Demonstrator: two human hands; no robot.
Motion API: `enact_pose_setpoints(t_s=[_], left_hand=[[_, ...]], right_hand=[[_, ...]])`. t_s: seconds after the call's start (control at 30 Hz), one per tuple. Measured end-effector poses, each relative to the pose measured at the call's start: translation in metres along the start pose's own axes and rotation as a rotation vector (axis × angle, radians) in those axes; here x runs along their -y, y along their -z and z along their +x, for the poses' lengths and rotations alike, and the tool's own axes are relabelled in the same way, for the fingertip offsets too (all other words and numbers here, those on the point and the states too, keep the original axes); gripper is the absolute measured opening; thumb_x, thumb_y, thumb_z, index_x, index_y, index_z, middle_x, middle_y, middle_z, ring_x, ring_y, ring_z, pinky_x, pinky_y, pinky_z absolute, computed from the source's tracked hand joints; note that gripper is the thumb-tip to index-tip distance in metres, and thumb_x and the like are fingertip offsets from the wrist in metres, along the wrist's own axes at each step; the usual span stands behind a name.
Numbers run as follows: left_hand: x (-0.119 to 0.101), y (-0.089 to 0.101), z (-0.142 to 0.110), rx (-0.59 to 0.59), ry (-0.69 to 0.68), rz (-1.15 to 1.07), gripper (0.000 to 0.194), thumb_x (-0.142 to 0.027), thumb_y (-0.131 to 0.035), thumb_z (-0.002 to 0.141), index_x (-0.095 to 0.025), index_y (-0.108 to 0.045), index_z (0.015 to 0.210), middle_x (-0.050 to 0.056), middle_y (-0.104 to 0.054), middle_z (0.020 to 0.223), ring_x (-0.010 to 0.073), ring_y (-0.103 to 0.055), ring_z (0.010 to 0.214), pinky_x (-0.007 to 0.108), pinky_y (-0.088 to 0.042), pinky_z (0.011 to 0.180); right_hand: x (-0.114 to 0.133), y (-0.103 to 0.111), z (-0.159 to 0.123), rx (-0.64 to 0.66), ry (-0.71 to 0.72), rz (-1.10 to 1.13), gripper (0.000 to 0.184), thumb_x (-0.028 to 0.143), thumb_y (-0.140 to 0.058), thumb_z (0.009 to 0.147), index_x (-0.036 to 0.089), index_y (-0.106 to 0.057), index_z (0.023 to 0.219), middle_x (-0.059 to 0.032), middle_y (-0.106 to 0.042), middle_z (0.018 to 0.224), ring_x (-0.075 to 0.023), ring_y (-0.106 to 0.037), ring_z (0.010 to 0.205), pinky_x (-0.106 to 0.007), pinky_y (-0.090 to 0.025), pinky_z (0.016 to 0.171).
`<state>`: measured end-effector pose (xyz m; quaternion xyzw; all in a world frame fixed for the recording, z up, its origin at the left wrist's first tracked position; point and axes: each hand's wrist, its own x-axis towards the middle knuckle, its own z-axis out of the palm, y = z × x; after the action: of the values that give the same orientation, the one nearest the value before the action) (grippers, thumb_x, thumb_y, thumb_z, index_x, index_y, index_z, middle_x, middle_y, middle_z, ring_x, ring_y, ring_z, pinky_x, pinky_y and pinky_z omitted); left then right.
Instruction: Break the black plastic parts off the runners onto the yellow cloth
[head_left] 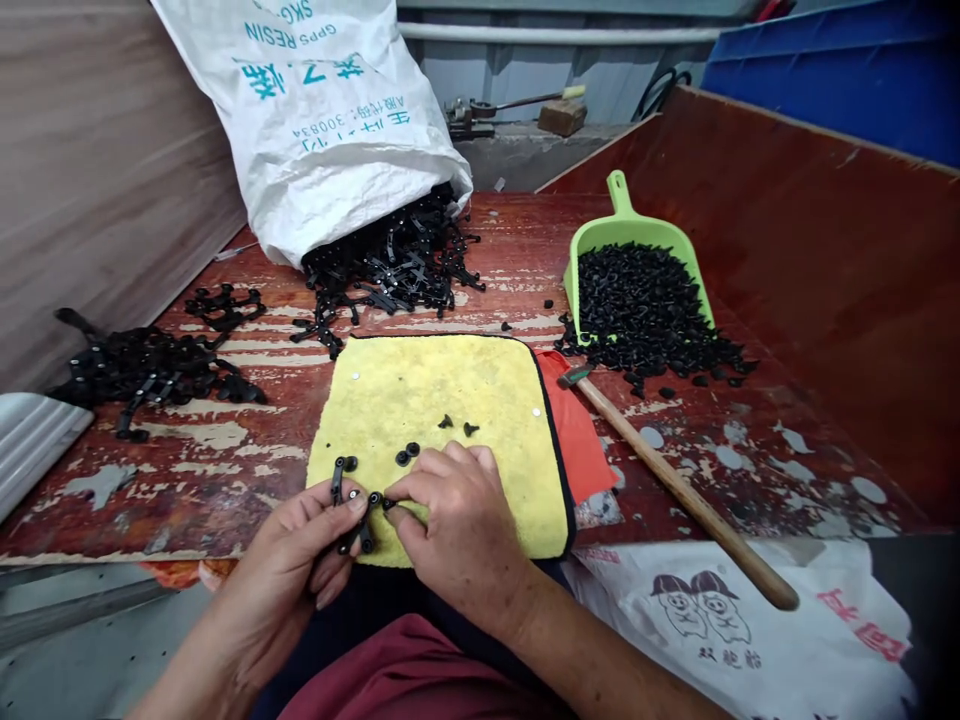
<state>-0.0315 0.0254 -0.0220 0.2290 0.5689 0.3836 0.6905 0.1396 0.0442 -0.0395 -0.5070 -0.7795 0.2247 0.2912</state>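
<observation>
My left hand (319,535) pinches a black jointed plastic bracket (367,538) over the front of a yellow cloth (442,380). Thumb and fingertips of my right hand (461,530) close on a small black plug (388,504), right beside the bracket's upper end. Whether the two parts touch, I cannot tell. Several more black plugs (471,429) lie on the cloth just beyond my right hand.
A white woven sack (337,130) spills black brackets (405,260) at the back. Finished-looking black parts (150,370) are heaped at left. At right are a green dustpan (621,200) full of black plugs (637,290) and a wooden-handled hammer (690,490).
</observation>
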Motion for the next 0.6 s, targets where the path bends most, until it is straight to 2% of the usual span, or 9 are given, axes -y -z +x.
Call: enact_pose_setpoints(t_s=[0.37,0.6], left_hand=[[0.0001,-0.0003,0.0021,-0.003,0.014,0.086,0.036,-0.044,-0.081,0.071,-0.018,-0.057,0.078,-0.008,-0.054,0.051,-0.0005,-0.02,0.034,0.012,-0.019,0.034],[0.0036,-0.0016,0.0027,-0.048,-0.006,0.08,0.036,-0.043,-0.083,0.07,-0.019,-0.057,0.078,-0.01,-0.047,0.046,-0.0002,-0.02,0.035,0.011,-0.019,0.034]], right_hand=[[0.0021,0.0015,0.0017,0.011,-0.006,-0.018,0.007,0.021,-0.072,0.081,0.028,-0.072,0.082,0.0036,-0.066,0.082,-0.018,-0.051,0.088,-0.038,-0.027,0.08],[0.002,0.0028,0.001,0.027,-0.018,-0.02,0.004,0.023,-0.071,0.081,0.026,-0.071,0.082,0.0032,-0.066,0.084,-0.0179,-0.051,0.089,-0.037,-0.028,0.081]])
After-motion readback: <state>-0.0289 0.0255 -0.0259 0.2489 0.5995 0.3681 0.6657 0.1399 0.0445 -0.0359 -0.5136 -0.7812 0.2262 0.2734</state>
